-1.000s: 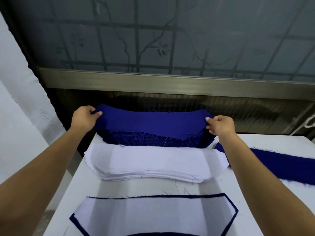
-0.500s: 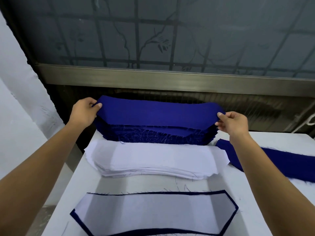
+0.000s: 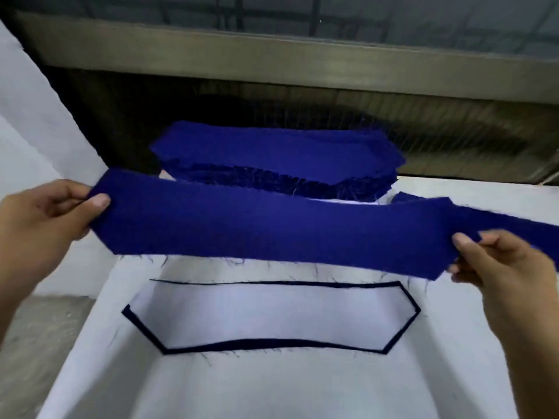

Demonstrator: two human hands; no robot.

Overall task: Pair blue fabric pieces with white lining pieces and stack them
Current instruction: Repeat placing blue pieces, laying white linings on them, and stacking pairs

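A long blue fabric piece (image 3: 272, 228) is stretched in the air above the white table (image 3: 272, 388). My left hand (image 3: 45, 216) pinches its left end and my right hand (image 3: 499, 261) pinches its right end. Behind it, at the table's far edge, lies the stack of blue pieces (image 3: 278, 155). The held piece hides nearly all of the white lining stack; only a sliver (image 3: 341, 201) shows. Nearer to me lies a paired piece (image 3: 272, 316), white lining on top with a blue rim showing all round.
Another blue piece (image 3: 514, 219) lies on the table at the right, partly behind the held one. A metal window sill (image 3: 272, 58) runs behind the table. The floor (image 3: 36, 343) drops away past the table's left edge.
Both hands have lifted the top blue piece off the far stack and drawn it toward me, over the white lining stack. The camera has tilted down.
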